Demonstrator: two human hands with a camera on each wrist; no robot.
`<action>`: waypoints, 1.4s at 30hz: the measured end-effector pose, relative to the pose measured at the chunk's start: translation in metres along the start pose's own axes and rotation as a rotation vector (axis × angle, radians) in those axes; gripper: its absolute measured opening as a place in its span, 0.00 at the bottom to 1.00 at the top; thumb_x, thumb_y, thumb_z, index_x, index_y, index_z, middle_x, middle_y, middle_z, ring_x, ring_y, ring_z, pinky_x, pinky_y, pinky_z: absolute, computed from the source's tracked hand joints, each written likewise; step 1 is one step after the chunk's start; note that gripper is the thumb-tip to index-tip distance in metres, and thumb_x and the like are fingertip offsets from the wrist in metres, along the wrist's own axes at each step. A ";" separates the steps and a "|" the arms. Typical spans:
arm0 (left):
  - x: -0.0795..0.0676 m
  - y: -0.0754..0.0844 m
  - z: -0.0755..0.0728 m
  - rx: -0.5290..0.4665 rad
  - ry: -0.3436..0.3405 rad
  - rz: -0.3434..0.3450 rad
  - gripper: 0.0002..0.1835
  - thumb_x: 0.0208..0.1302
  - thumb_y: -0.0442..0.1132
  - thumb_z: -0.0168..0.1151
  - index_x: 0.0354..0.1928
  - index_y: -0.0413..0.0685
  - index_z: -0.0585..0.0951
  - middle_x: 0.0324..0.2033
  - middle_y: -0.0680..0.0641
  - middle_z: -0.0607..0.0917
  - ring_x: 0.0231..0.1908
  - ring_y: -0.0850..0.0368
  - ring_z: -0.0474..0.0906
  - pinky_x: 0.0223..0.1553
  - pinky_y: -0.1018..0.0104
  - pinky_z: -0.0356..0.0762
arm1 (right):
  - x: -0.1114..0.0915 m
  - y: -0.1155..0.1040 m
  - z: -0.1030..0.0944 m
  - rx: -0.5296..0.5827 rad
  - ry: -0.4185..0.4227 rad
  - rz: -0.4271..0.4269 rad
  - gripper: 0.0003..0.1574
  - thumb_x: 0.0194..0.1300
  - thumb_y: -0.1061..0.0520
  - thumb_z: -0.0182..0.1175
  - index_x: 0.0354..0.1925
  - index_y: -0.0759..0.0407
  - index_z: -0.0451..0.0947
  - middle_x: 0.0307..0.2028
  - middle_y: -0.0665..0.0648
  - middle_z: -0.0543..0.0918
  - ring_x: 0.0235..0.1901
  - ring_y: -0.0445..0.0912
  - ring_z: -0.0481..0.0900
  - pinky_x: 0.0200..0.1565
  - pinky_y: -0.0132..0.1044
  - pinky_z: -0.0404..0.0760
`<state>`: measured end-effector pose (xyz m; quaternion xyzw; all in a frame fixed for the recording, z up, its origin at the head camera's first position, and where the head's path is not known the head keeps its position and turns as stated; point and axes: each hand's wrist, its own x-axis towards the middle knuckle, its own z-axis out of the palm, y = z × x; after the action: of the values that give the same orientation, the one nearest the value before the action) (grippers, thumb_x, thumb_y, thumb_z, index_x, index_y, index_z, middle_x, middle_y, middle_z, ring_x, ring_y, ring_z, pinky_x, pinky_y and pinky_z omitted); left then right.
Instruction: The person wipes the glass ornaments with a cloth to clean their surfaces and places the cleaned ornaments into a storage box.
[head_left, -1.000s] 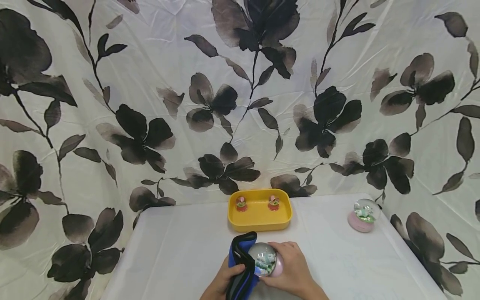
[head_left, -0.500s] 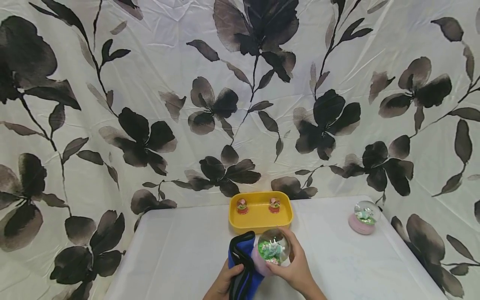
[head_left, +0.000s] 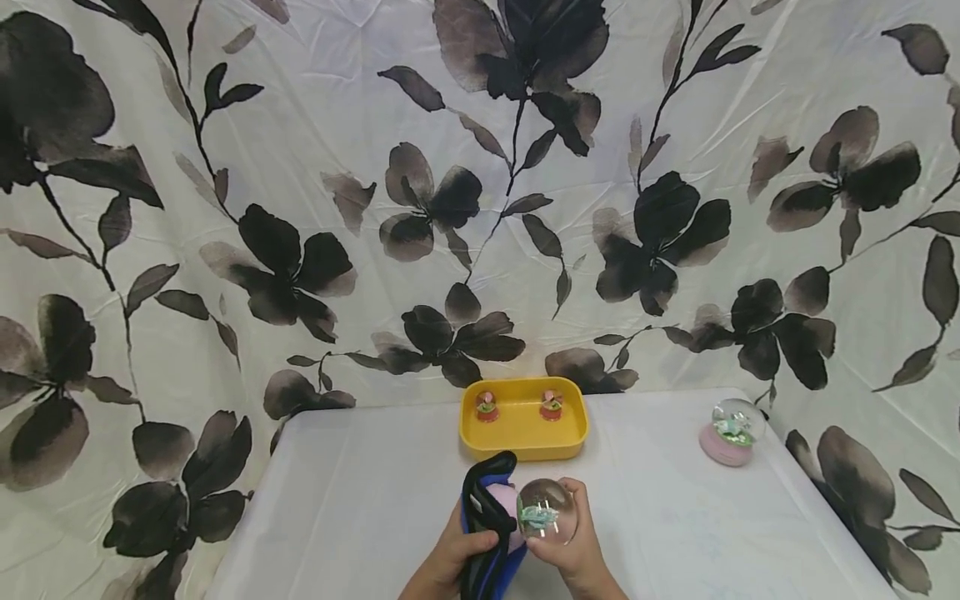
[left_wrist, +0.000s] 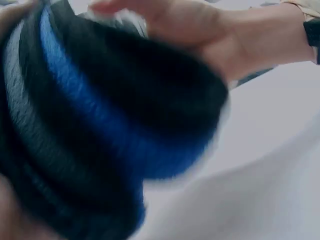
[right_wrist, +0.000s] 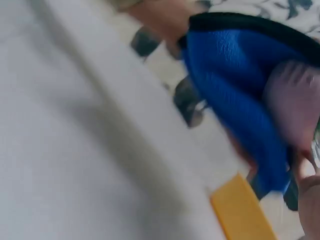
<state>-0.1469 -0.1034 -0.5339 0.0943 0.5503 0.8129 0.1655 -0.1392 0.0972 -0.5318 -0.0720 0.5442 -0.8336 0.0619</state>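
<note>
In the head view, my left hand (head_left: pixel 453 552) grips a folded blue cloth (head_left: pixel 491 577) with black edging. My right hand (head_left: pixel 583 546) holds a snow globe (head_left: pixel 547 515) by its clear dome, tilted on its side over the table. The globe's pink base (head_left: pixel 504 500) points left and lies against the cloth, whose folds partly cover it. Blurred in the left wrist view, the cloth (left_wrist: pixel 125 125) fills the near side and hides most of the globe. The right wrist view shows the pink base (right_wrist: pixel 295 102) against the cloth's blue inner face.
A yellow tray (head_left: pixel 525 450) stands at the back of the white table (head_left: pixel 352 500), holding two small red-based figurines (head_left: pixel 551 405). Another snow globe (head_left: pixel 729 437) with a pink base stands at the right. Floral fabric (head_left: pixel 420 208) hangs behind.
The right hand has turned the snow globe: its dome faced the cloth a second ago, and now its base does. The left hand keeps its grip on the cloth, whose folds have shifted.
</note>
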 end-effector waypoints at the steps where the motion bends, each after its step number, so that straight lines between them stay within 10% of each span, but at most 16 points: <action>1: 0.001 0.001 0.000 0.058 0.007 0.015 0.39 0.53 0.40 0.65 0.66 0.46 0.61 0.55 0.41 0.75 0.52 0.47 0.72 0.55 0.56 0.69 | -0.001 0.004 -0.002 -0.051 0.001 -0.005 0.47 0.44 0.72 0.68 0.55 0.58 0.52 0.58 0.63 0.67 0.52 0.54 0.75 0.48 0.42 0.79; 7: 0.003 0.005 -0.003 0.267 -0.012 0.118 0.43 0.49 0.37 0.71 0.68 0.50 0.63 0.53 0.38 0.74 0.50 0.44 0.72 0.51 0.54 0.73 | -0.001 0.018 -0.018 -0.394 -0.105 -0.158 0.51 0.46 0.64 0.76 0.61 0.56 0.56 0.56 0.63 0.71 0.48 0.56 0.76 0.45 0.40 0.81; 14: 0.001 0.007 0.001 0.197 0.032 0.068 0.41 0.51 0.37 0.66 0.69 0.46 0.61 0.51 0.38 0.75 0.48 0.46 0.74 0.48 0.55 0.75 | 0.000 0.010 -0.032 -0.920 -0.256 -0.676 0.56 0.44 0.57 0.79 0.67 0.60 0.59 0.65 0.58 0.66 0.59 0.51 0.72 0.61 0.33 0.66; 18: -0.003 0.003 0.002 0.237 0.012 0.049 0.43 0.50 0.37 0.68 0.69 0.46 0.59 0.52 0.39 0.74 0.49 0.45 0.73 0.50 0.54 0.72 | 0.003 0.001 -0.037 -0.926 -0.280 -0.780 0.54 0.39 0.56 0.81 0.63 0.60 0.67 0.61 0.57 0.73 0.55 0.50 0.77 0.56 0.33 0.72; 22: -0.005 0.001 0.001 0.316 -0.002 0.052 0.43 0.49 0.37 0.72 0.67 0.49 0.62 0.52 0.40 0.75 0.51 0.45 0.72 0.51 0.55 0.70 | 0.009 -0.008 -0.040 -0.849 -0.305 -0.645 0.54 0.36 0.48 0.83 0.61 0.54 0.70 0.53 0.51 0.80 0.46 0.45 0.81 0.46 0.35 0.80; 26: -0.001 0.005 0.001 0.410 0.007 0.071 0.45 0.45 0.39 0.75 0.66 0.55 0.63 0.53 0.43 0.75 0.51 0.45 0.71 0.51 0.54 0.70 | 0.013 -0.015 -0.039 -0.763 -0.260 -0.273 0.47 0.37 0.46 0.82 0.57 0.49 0.72 0.47 0.47 0.82 0.41 0.43 0.80 0.40 0.36 0.81; 32: -0.002 0.016 -0.003 0.557 -0.051 0.101 0.47 0.41 0.43 0.79 0.65 0.65 0.63 0.56 0.49 0.75 0.55 0.47 0.69 0.55 0.46 0.66 | 0.015 -0.018 -0.028 -0.458 -0.231 0.168 0.28 0.58 0.51 0.67 0.51 0.66 0.74 0.41 0.56 0.81 0.38 0.49 0.80 0.37 0.38 0.82; 35: -0.002 0.017 -0.006 0.561 -0.076 0.131 0.47 0.40 0.42 0.79 0.65 0.62 0.64 0.57 0.48 0.75 0.56 0.45 0.69 0.54 0.44 0.65 | 0.011 -0.018 -0.027 -0.432 -0.274 0.189 0.30 0.59 0.52 0.66 0.57 0.63 0.71 0.46 0.59 0.80 0.41 0.51 0.80 0.40 0.41 0.82; 42: 0.004 0.015 -0.008 0.414 -0.069 0.146 0.46 0.42 0.38 0.76 0.66 0.51 0.65 0.55 0.43 0.75 0.52 0.46 0.72 0.53 0.56 0.70 | 0.005 -0.023 -0.033 -0.651 -0.352 -0.108 0.58 0.43 0.51 0.79 0.68 0.40 0.60 0.60 0.53 0.72 0.52 0.52 0.76 0.44 0.43 0.82</action>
<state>-0.1559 -0.1141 -0.5228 0.1938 0.6912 0.6886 0.1022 -0.1507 0.1347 -0.5234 -0.2587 0.7571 -0.5939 0.0845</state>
